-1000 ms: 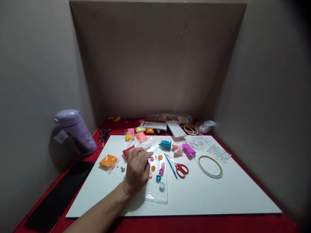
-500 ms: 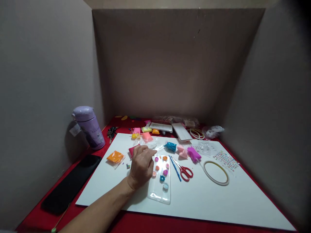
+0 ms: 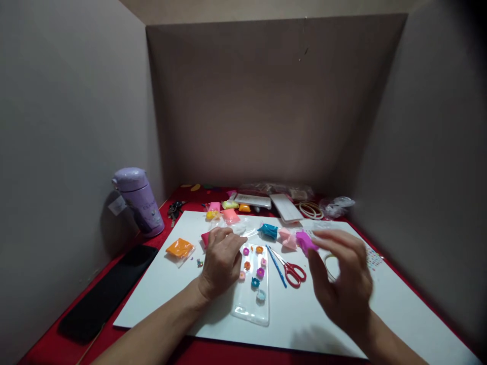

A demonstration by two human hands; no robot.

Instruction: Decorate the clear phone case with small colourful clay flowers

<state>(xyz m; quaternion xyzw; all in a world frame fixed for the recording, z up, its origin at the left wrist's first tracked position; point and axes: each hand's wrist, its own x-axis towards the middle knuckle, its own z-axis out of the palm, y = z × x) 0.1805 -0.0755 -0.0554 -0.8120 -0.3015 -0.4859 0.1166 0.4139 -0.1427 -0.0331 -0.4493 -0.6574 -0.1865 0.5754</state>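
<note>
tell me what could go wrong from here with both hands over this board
The left hand is right by the clear case, so it might nudge the small flowers on it. The red-handled scissors lie between that hand and the right hand, so either could knock them. The small shiny pieces beside the left hand could get scattered by a sideways sweep.

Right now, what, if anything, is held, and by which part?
The left hand, by the clear case, hides its grip, so any hold cannot be told. The right hand is open, holding nothing.
</note>
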